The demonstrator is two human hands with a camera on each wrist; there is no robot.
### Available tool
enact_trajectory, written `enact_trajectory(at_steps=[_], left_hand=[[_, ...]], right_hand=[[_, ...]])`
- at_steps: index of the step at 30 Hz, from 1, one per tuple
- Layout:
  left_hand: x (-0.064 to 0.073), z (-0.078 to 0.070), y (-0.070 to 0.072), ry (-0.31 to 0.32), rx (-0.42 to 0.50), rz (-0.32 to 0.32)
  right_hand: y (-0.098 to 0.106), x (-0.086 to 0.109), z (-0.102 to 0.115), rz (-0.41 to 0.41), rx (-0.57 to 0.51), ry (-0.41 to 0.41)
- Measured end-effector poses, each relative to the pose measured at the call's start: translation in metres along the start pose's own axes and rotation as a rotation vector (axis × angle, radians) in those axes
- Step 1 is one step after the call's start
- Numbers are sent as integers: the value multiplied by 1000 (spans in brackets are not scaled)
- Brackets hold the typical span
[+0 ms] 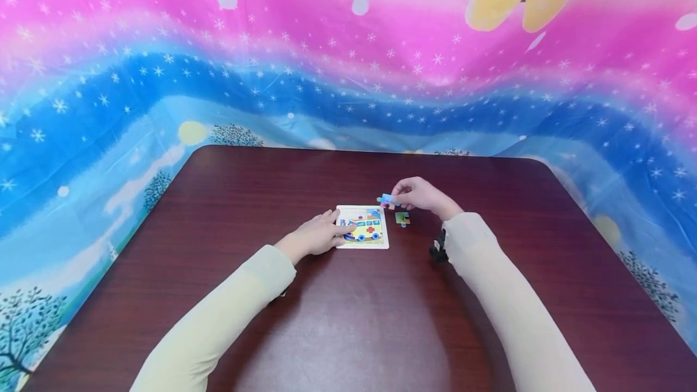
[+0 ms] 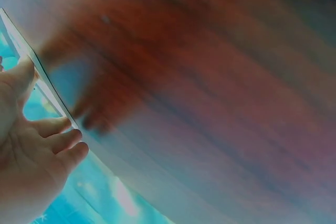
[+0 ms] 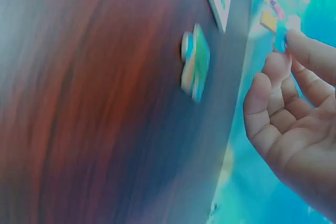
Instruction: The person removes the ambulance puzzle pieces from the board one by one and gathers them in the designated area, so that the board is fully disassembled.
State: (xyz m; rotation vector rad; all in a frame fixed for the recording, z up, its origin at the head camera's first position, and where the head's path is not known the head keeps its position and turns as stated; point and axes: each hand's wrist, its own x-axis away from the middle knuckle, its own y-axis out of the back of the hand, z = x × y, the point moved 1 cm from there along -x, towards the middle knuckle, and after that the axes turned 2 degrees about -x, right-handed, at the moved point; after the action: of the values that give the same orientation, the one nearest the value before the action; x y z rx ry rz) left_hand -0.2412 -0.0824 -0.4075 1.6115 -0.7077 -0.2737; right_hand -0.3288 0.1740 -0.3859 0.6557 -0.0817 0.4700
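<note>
A square jigsaw puzzle board (image 1: 387, 244) with a pale frame lies on the table, showing a yellow ambulance with a red cross. My left hand (image 1: 321, 233) rests at its left edge, the thumb reaching over the picture and the other fingers along the frame. In the left wrist view, the fingertips (image 2: 79, 150) touch the board's edge. Just above the board's upper right corner, my right hand (image 1: 418, 193) pinches a blue and pink puzzle piece (image 1: 387, 200) between thumb and fingers. A green puzzle piece (image 1: 402, 218) lies right of the board, below the right hand.
The dark red-brown wooden table (image 1: 348, 319) has rounded far corners. Behind it hangs a pink and blue cloth (image 1: 327, 77) with snowflakes and trees. A black device (image 1: 438, 248) sits at the right wrist.
</note>
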Motion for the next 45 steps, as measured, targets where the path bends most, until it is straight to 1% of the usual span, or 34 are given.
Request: enact_trajectory(at_steps=[3, 5, 9, 13, 16, 19, 23, 25, 27, 37, 45], left_hand=[[0, 0, -1, -8, 0, -3], [-1, 1, -1, -11, 3, -2], [-2, 2, -2, -10, 15, 2], [-3, 3, -3, -2, 26, 8], [-4, 3, -4, 4, 27, 11], [-4, 2, -4, 7, 27, 11], [-3, 1, -3, 9, 28, 8], [-3, 1, -3, 11, 30, 8], [-3, 1, -2, 12, 33, 8], [-3, 1, -2, 14, 33, 11], [-3, 1, -3, 7, 31, 5]], right_hand=[[15, 10, -11, 8, 12, -9], [24, 16, -19, 29, 18, -8], [36, 27, -33, 60, 34, -5], [41, 30, -45, 61, 53, -62], [41, 29, -55, 52, 82, -86], [41, 27, -62, 34, 111, -81], [39, 27, -63, 0, 124, -67], [38, 28, -63, -2, 128, -53], [38, 28, -62, -6, 127, -56], [38, 27, -65, 0, 128, -58], [38, 29, -63, 2, 129, -50]])
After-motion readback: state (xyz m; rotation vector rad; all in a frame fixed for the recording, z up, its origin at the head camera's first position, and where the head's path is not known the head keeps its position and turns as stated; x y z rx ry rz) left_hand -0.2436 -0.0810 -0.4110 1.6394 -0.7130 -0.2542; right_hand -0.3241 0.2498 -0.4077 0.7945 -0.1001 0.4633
